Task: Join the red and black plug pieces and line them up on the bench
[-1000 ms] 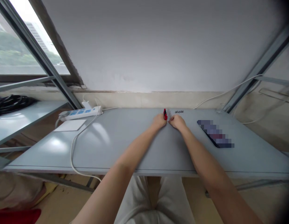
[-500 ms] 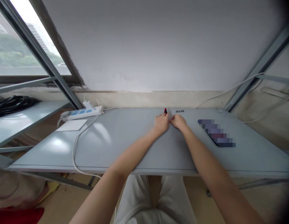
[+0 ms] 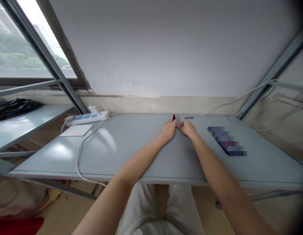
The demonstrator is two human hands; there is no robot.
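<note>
The left hand (image 3: pixel 169 130) pinches narrowly on a small red-and-black plastic piece (image 3: pixel 173 117) poking out just above its grip, and the right hand (image 3: pixel 188 128) meets it fingertip to fingertip, though whether it is closed on anything I cannot tell, so both wrists are best planted on the flat grey surface (image 3: pixel 132 147) for steady fine work.

bare forearms, no sleeves; light grey trousers (image 3: pixel 163 215) on the legs.

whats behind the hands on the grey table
A small red and black thing pokes up behind the left hand; a row of tiny dark bits lies behind the right hand. Anything between the two hands is hidden.
</note>
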